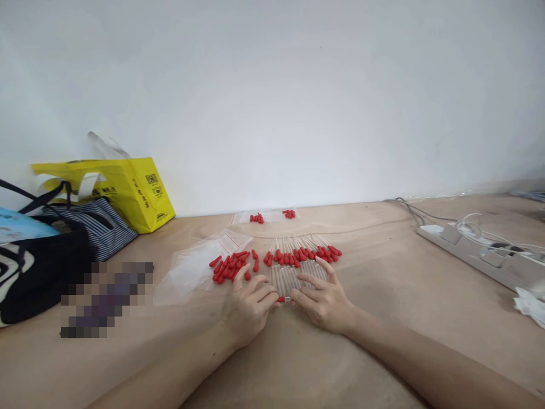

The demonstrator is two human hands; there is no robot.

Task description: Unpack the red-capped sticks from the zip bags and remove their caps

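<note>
Between my two hands is a red rubber bulb (pixel 281 299) with the end of a clear glass tube in it, as on a dropper. My left hand (pixel 251 307) pinches the bulb, and my right hand (pixel 319 298) pinches the tube, most of which its fingers hide. Just beyond lie bare glass tubes (pixel 281 278) side by side, partly under my right fingers. Past them is a row of droppers (pixel 293 255), red bulbs towards me and thin tips pointing away. Left of the row, loose red bulbs (pixel 227 267) are heaped near my left fingers.
Clear plastic bags (pixel 187 270) lie left of the bulbs. Against the wall is another bag (pixel 272 216) with red bulbs. A yellow bag (pixel 140 193), a striped pouch (pixel 110 227) and a black bag (pixel 46 278) stand at left. A white power strip (pixel 468 255) and tissue (pixel 530 307) lie at right.
</note>
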